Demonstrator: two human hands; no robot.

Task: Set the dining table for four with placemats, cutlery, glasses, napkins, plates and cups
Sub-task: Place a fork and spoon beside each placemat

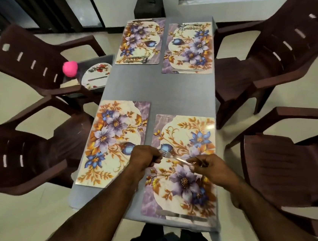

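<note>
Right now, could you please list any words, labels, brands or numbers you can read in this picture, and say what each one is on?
None can be read.
The four placemats carry only flower prints, no lettering.
The plate on the left chair shows a red floral pattern, no words.
The fork held between the left hand and right hand is too blurred to show any stamp.
</note>
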